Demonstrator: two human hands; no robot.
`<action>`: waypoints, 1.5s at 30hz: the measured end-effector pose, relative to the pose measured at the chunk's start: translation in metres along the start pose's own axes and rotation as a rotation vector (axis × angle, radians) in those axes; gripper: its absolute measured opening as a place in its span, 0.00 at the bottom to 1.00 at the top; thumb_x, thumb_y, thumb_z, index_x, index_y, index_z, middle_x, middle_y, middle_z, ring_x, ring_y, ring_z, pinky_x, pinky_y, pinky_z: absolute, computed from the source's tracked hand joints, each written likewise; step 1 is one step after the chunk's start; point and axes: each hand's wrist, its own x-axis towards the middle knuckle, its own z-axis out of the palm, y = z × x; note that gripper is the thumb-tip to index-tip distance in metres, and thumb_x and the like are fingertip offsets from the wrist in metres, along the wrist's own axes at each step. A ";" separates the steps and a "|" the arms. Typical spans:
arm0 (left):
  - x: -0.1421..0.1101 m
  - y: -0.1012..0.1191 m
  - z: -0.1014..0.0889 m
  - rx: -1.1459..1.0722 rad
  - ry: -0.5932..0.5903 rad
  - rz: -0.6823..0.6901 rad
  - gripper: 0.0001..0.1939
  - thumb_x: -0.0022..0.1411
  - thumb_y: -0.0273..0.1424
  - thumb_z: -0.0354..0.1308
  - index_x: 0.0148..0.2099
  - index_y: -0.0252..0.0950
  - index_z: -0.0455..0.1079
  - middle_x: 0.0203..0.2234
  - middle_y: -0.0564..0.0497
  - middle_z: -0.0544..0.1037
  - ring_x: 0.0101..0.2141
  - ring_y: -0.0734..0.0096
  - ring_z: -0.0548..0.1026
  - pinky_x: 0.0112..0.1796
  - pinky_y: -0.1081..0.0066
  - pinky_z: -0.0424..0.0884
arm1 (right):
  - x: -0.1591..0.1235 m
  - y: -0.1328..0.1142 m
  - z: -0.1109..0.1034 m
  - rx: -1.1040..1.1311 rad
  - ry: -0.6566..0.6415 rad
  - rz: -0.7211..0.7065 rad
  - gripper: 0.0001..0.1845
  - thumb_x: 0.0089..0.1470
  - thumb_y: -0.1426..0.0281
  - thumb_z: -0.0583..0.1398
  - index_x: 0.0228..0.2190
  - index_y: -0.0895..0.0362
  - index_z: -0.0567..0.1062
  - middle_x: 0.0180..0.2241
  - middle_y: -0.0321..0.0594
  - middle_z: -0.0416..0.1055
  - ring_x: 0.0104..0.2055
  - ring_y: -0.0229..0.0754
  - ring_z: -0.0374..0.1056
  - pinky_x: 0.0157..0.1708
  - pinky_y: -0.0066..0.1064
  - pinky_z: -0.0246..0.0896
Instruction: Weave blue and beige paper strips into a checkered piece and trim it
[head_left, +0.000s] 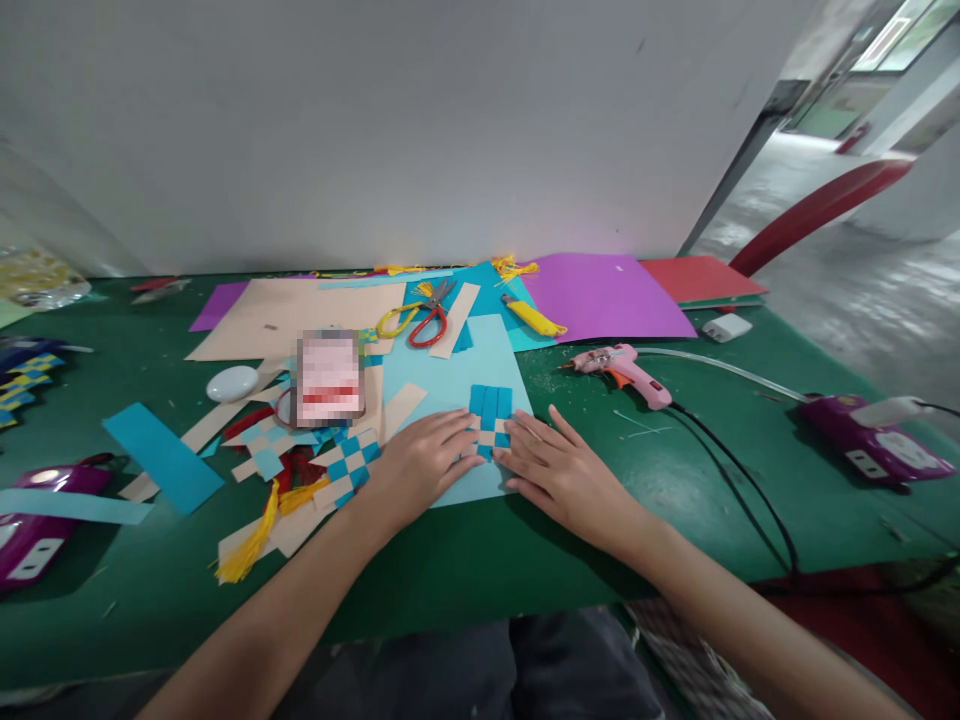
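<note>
A small piece of woven paper strips (490, 405), blue and beige, lies on a light blue paper sheet (442, 375). The top of the weave shows long blue strips; lower down there is a check pattern. My left hand (427, 455) holds its left edge, thumb low and fingers above. At the opposite edge, my right hand (562, 465) has its fingertips on the strips, its outer fingers spread. Both hands cover parts of the weave's sides. Left of my left hand lies a second blue and beige checked weave (352, 462).
Red-and-yellow-handled scissors (427, 320) and a yellow cutter (534, 316) lie behind. A pink glue gun (626, 375), its cord trailing, rests right, near a purple power strip (870, 440). Yellow tassels (259, 540) and a blue strip (163, 458) are left. A wall (420, 130) stands behind.
</note>
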 end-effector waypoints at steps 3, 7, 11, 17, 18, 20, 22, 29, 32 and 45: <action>0.001 0.001 0.001 0.001 -0.004 -0.013 0.14 0.67 0.36 0.52 0.46 0.32 0.73 0.47 0.43 0.77 0.51 0.59 0.73 0.51 0.58 0.71 | -0.001 0.000 -0.001 -0.005 -0.006 -0.010 0.19 0.62 0.64 0.54 0.53 0.52 0.71 0.58 0.43 0.65 0.64 0.50 0.53 0.62 0.56 0.44; 0.000 0.003 0.002 0.009 0.000 -0.037 0.15 0.66 0.35 0.52 0.49 0.33 0.71 0.48 0.43 0.77 0.51 0.59 0.73 0.50 0.58 0.72 | -0.001 -0.001 -0.003 -0.007 0.002 -0.028 0.19 0.61 0.65 0.55 0.53 0.52 0.71 0.58 0.46 0.65 0.64 0.51 0.53 0.62 0.57 0.44; -0.002 0.003 0.003 0.009 -0.001 -0.055 0.16 0.66 0.35 0.52 0.51 0.32 0.70 0.49 0.41 0.76 0.53 0.57 0.71 0.51 0.57 0.71 | -0.002 -0.002 -0.003 -0.002 0.006 -0.027 0.18 0.61 0.65 0.55 0.52 0.52 0.71 0.58 0.46 0.65 0.64 0.51 0.52 0.62 0.57 0.44; 0.001 0.009 -0.003 -0.009 -0.011 0.042 0.14 0.66 0.30 0.51 0.51 0.34 0.70 0.50 0.42 0.74 0.53 0.57 0.69 0.52 0.55 0.70 | -0.003 0.002 -0.003 0.079 0.087 0.051 0.19 0.61 0.70 0.54 0.53 0.53 0.69 0.56 0.40 0.67 0.63 0.47 0.55 0.63 0.51 0.47; 0.002 0.010 -0.004 -0.003 -0.014 0.063 0.14 0.66 0.30 0.51 0.51 0.34 0.70 0.48 0.42 0.75 0.52 0.57 0.71 0.50 0.55 0.70 | -0.004 0.003 -0.004 0.090 0.099 0.063 0.18 0.61 0.70 0.54 0.52 0.54 0.70 0.55 0.39 0.68 0.62 0.46 0.56 0.63 0.50 0.48; 0.004 0.011 -0.004 0.012 -0.014 0.098 0.12 0.66 0.29 0.51 0.49 0.34 0.71 0.44 0.42 0.77 0.48 0.58 0.73 0.48 0.56 0.72 | -0.004 0.003 -0.005 0.104 0.112 0.074 0.16 0.61 0.70 0.54 0.49 0.53 0.72 0.53 0.38 0.70 0.60 0.46 0.59 0.62 0.49 0.49; 0.005 0.010 -0.003 0.022 -0.014 0.130 0.11 0.66 0.27 0.51 0.46 0.34 0.72 0.41 0.43 0.78 0.45 0.59 0.74 0.46 0.57 0.72 | -0.005 0.003 -0.006 0.111 0.104 0.071 0.14 0.61 0.71 0.54 0.47 0.53 0.74 0.51 0.38 0.71 0.58 0.45 0.61 0.62 0.48 0.51; 0.005 0.006 -0.002 0.114 0.037 0.128 0.11 0.64 0.23 0.50 0.45 0.32 0.72 0.41 0.43 0.78 0.43 0.59 0.75 0.44 0.57 0.72 | -0.003 0.001 -0.006 0.100 0.078 0.042 0.14 0.61 0.72 0.53 0.45 0.55 0.75 0.48 0.43 0.72 0.56 0.46 0.63 0.59 0.47 0.55; 0.006 0.012 -0.003 0.095 0.051 0.076 0.12 0.65 0.29 0.52 0.48 0.31 0.71 0.41 0.43 0.79 0.43 0.58 0.75 0.44 0.57 0.73 | -0.001 -0.002 -0.005 0.104 0.080 0.036 0.14 0.61 0.72 0.53 0.45 0.56 0.75 0.48 0.43 0.72 0.55 0.45 0.63 0.59 0.46 0.55; 0.004 0.015 0.006 0.080 -0.009 -0.044 0.18 0.64 0.31 0.51 0.53 0.31 0.69 0.49 0.42 0.76 0.52 0.56 0.72 0.49 0.57 0.73 | -0.001 -0.003 0.000 0.164 0.096 0.017 0.13 0.60 0.73 0.54 0.44 0.59 0.75 0.48 0.46 0.71 0.55 0.48 0.62 0.54 0.43 0.62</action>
